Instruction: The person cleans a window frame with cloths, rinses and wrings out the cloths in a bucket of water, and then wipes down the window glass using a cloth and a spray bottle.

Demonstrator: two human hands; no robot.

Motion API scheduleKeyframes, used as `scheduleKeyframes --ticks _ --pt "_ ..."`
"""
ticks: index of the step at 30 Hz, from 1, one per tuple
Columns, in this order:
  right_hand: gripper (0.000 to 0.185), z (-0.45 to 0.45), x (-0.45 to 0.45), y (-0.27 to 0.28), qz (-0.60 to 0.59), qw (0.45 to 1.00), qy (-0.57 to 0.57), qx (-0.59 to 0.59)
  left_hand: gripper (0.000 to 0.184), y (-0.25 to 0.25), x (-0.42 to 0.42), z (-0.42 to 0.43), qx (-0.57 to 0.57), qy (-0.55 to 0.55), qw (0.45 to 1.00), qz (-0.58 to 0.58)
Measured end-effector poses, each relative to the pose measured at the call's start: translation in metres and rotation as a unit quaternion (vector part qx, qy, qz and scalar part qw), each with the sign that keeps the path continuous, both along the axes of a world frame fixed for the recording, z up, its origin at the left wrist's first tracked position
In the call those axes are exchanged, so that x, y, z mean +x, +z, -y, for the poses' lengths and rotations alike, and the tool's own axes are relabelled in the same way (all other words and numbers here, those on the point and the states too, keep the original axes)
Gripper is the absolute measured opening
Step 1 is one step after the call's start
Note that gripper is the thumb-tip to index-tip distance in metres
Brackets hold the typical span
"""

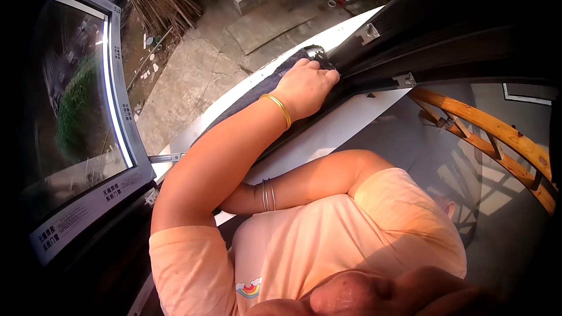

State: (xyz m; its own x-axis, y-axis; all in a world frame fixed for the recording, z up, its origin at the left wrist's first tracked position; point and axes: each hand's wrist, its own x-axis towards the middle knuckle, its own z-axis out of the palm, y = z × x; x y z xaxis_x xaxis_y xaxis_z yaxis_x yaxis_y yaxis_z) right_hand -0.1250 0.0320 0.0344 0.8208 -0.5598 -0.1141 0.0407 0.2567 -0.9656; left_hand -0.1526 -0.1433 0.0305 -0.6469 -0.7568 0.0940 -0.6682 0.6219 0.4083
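Observation:
My left hand (305, 85), with a gold bangle at the wrist, reaches across to the window frame. Its fingers are curled down over a dark, fuzzy cloth (252, 96) lying along the sill. Something shiny shows just beyond the knuckles. My right arm crosses beneath the left one, with thin silver bangles (268, 194) on its wrist. Only the base of my right hand (237, 200) shows; the left arm hides its fingers. A white ledge (328, 140) runs below the dark frame, on the inner side.
An opened window sash (133, 123) with printed tape stands at left, joined by a metal stay arm (168, 157). Outside, far below, are concrete ground (193, 70) and stacked poles (167, 3). A wooden ladder (486, 117) stands indoors at right.

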Motion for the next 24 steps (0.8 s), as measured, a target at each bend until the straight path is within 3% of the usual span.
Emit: scheduleKeyframes --ticks 3,6,8,10,12,13,15,16,18,22,24 --pt "0.024 0.009 -0.005 0.013 -0.024 0.984 0.062 0.163 0.017 -0.003 0.006 -0.006 0.003 0.005 0.999 -0.046" --pt "0.022 -0.011 0.008 -0.002 0.062 0.983 0.037 0.171 0.015 0.000 0.020 -0.020 0.023 0.018 0.998 -0.055" --pt "0.021 -0.029 0.024 -0.021 0.071 0.995 0.006 0.068 0.015 0.009 0.034 -0.032 0.046 0.029 0.997 -0.048" --pt "0.020 -0.031 0.023 -0.018 0.077 0.996 -0.019 -0.030 0.018 0.016 0.049 -0.044 0.139 0.078 0.987 -0.029" --pt "0.021 -0.027 0.020 -0.015 0.098 0.984 0.117 0.092 0.019 0.011 0.064 -0.057 0.181 0.103 0.973 -0.097" --pt "0.021 -0.030 0.020 -0.021 0.095 0.984 0.121 0.093 0.020 0.008 0.068 -0.058 0.215 0.122 0.955 -0.162" --pt "0.023 -0.035 0.022 -0.027 0.050 0.976 0.126 -0.170 0.021 0.001 0.067 -0.056 0.232 0.134 0.939 -0.214" --pt "0.023 -0.033 0.021 -0.026 0.048 0.976 0.128 -0.167 0.021 -0.003 0.066 -0.055 0.246 0.145 0.921 -0.264" --pt "0.024 -0.028 0.020 -0.019 0.138 0.989 0.023 0.040 0.022 -0.007 0.061 -0.043 0.266 0.146 0.918 -0.257" --pt "0.024 -0.004 0.012 -0.010 0.149 0.989 0.026 0.002 0.026 -0.004 0.044 -0.017 0.340 0.160 0.889 -0.263" --pt "0.025 -0.003 0.009 -0.008 0.118 0.992 -0.032 0.042 0.032 -0.007 0.025 -0.008 0.351 0.156 0.863 -0.329"
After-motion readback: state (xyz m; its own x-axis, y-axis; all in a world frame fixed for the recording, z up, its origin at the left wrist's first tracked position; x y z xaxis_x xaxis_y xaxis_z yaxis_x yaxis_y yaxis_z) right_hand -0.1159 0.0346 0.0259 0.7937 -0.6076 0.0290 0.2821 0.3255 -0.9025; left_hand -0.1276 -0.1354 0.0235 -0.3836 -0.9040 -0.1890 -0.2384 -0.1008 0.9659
